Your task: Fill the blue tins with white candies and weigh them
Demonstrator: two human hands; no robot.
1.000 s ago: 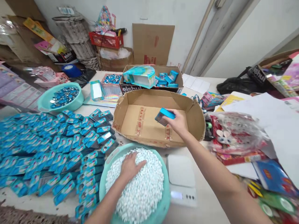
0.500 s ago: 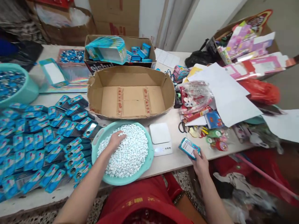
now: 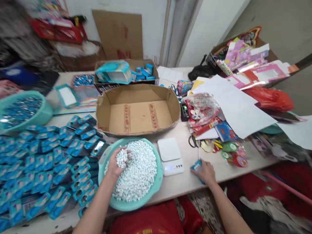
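My left hand (image 3: 116, 164) is turned palm up over the teal basin (image 3: 159, 175), cupping a heap of small white pieces. More white pieces (image 3: 138, 172) fill the basin beneath it. At the table's front edge, right of the white scale (image 3: 169, 150), my right hand (image 3: 206, 173) grips a small blue packet (image 3: 197, 166), its fingers covering much of it. Nothing lies on the scale's plate. Many blue packages (image 3: 44, 162) are laid out in rows to the basin's left.
An open cardboard box (image 3: 138, 113) stands behind the basin. Scissors (image 3: 193, 141), plastic-wrapped items and white sheets (image 3: 239, 104) lie at the right. Another teal basin (image 3: 46, 112) with shiny blue pieces stands at the left.
My left hand has turned palm up, holding a heap of white pieces. My right hand has tilted the blue packet, so its printed face no longer shows. The view has shifted upward.
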